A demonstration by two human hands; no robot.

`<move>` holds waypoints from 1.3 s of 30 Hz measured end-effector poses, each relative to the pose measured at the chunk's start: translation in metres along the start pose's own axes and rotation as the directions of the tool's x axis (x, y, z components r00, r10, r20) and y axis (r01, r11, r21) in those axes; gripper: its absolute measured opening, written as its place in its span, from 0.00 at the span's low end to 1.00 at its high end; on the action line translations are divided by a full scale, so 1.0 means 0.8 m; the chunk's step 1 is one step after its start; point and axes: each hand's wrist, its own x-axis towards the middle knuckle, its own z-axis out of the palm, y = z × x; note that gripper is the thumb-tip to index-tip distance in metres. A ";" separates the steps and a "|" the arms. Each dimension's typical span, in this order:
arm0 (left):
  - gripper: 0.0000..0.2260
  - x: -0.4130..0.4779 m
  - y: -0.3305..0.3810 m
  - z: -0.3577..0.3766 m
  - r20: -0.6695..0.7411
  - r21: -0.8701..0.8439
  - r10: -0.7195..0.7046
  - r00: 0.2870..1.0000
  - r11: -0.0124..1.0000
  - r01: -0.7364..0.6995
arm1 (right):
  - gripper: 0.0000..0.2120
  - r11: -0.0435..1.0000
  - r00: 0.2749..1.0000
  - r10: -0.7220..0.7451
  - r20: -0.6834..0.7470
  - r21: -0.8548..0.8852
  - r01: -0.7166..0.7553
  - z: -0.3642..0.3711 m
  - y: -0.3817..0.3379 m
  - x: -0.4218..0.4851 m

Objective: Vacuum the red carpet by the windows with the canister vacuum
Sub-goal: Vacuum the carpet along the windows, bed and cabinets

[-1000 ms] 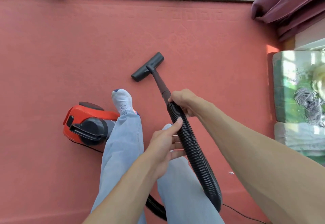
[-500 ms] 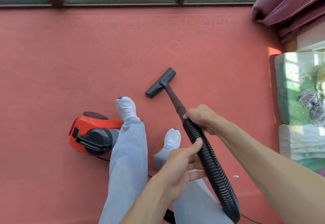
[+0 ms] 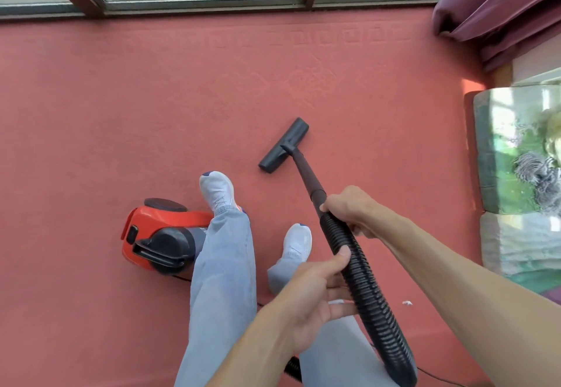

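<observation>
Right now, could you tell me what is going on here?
A person is vacuuming the red carpet. The right hand grips the hose at its top, where it meets the wand; the left hand holds the hose lower down. The floor head lies on the carpet ahead of the shoes, and the red canister sits beside the left leg.

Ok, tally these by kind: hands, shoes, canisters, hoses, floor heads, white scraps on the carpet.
Hands: 2, left hand and right hand
Shoes: 2, left shoe and right shoe
Canister: 1
Hose: 1
Floor head: 1
White scrap: 1
Total: 8
</observation>
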 end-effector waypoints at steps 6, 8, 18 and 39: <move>0.15 0.015 0.002 -0.014 -0.004 -0.006 0.047 0.999 0.999 -0.047 | 0.12 0.999 1.000 -0.016 -0.011 0.043 0.017 0.014 -0.015 0.018; 0.16 0.023 0.010 -0.025 -0.066 -0.019 0.058 0.996 0.998 -0.059 | 0.13 0.998 0.999 -0.039 -0.006 0.044 0.039 0.022 -0.035 0.030; 0.15 0.046 0.108 -0.010 -0.167 0.053 0.237 0.957 0.971 -0.232 | 0.11 0.848 0.973 -0.197 -0.119 0.477 0.230 -0.022 -0.106 0.066; 0.11 0.114 0.133 0.111 0.084 0.699 -0.361 0.929 0.686 0.203 | 0.23 -0.236 0.844 0.534 0.048 0.967 0.094 -0.035 0.163 0.078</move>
